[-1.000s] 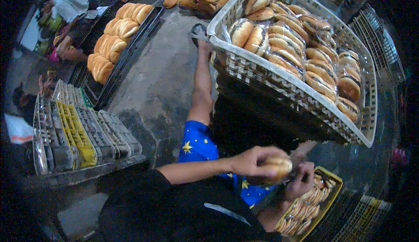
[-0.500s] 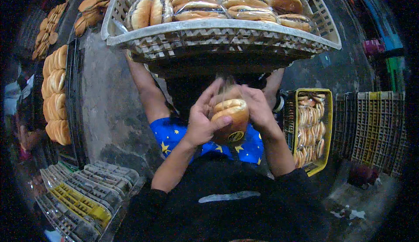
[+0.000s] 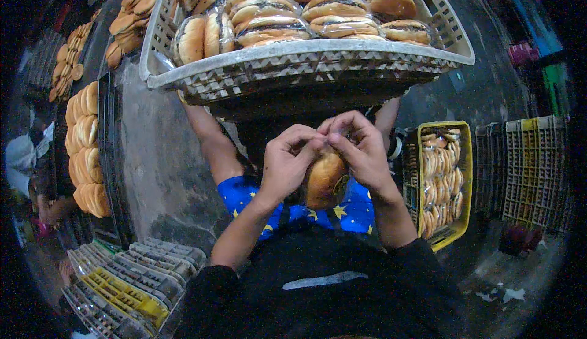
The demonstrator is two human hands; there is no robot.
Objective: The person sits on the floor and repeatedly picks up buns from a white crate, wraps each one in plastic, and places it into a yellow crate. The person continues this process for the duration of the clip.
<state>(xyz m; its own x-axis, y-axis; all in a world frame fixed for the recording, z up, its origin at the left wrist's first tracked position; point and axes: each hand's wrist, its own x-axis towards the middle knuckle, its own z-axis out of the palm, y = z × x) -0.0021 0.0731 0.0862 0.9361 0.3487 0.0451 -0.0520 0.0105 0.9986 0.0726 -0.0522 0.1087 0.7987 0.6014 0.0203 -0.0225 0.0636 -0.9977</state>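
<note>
A golden-brown bread bun in a clear plastic bag (image 3: 325, 181) hangs above my lap, below my fingers. My left hand (image 3: 288, 163) is closed, pinching the gathered top of the bag between thumb and fingers. Opposite it, my right hand (image 3: 361, 150) pinches the same bag neck, and the fingertips of both hands meet there. A round yellow print shows on the bag's right side. Just beyond my hands stands a white plastic crate (image 3: 306, 51), filled with bagged buns (image 3: 272, 30) that have a dark filling.
On the right is a yellow crate (image 3: 466, 180) of buns, with stacked crates (image 3: 532, 177) past it. Unbagged buns (image 3: 85, 149) lie on a dark tray at left. More stacked crates (image 3: 125, 281) stand at lower left. A person's arm (image 3: 55, 210) shows at far left.
Both hands have come together at the bag's neck, where before they were around the bun and its bag. The bun now hangs lower beneath the fingers. The view has shifted slightly.
</note>
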